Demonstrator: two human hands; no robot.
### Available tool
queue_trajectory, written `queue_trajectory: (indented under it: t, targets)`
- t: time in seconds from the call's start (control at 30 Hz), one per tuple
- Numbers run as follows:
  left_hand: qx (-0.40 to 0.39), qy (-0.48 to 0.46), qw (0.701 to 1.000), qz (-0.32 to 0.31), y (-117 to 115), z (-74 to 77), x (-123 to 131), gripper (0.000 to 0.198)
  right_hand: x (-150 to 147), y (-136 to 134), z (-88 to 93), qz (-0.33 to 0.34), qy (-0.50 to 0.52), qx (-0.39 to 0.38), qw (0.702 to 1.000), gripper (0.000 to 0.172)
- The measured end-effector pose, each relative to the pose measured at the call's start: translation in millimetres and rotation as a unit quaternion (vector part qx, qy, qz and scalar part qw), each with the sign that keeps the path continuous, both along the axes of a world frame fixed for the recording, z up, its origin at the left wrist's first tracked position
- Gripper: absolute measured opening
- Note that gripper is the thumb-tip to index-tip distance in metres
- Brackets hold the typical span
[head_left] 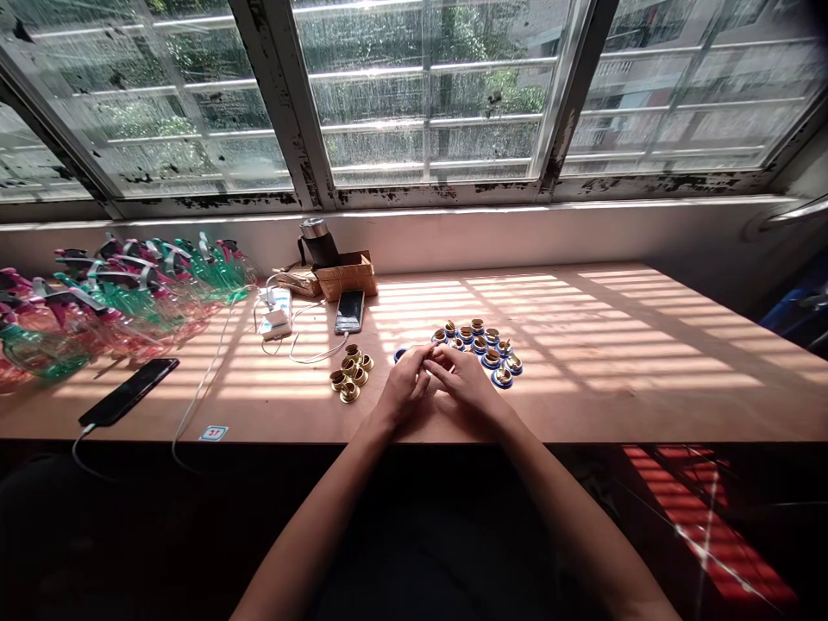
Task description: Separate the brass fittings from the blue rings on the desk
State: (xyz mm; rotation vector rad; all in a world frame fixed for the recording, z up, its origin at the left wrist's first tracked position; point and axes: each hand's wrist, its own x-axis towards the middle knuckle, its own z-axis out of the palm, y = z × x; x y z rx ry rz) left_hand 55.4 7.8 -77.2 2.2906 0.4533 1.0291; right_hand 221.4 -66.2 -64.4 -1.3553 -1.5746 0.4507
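Watching from the room, the widest way for the left hand (402, 388) and right hand (464, 379) runs toward 4 o'clock along the sunlit wooden counter (634, 379). Blue-ringed brass fittings (479, 349) stand in the way at 2 o'clock, just past the right hand. Unringed brass fittings (350, 375) block 9 o'clock. A narrower lane opens at 11 o'clock, between those fittings and a smartphone (349, 311).
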Motion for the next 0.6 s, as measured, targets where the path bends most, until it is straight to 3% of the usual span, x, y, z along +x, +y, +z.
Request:
queue_trajectory:
  t: [0.17, 0.47, 0.6]
  targets:
    - [-0.008, -0.005, 1.0, -0.002, 0.1, -1.1, 0.7, 0.052, 1.8, 1.8, -4.0, -0.006, 0.006, -0.006, 1.0, 0.023]
    - [-0.024, -0.035, 0.999, -0.032, -3.4, 12.2, -4.2, 0.045, 3.1, 5.3, -6.7, -0.022, 0.009, 0.011, 1.0, 0.018]
    - [-0.036, -0.054, 0.998, -0.014, -2.2, 9.0, -3.8, 0.039, 2.1, 4.1, -4.7, -0.028, -0.004, 0.024, 0.999, 0.016]
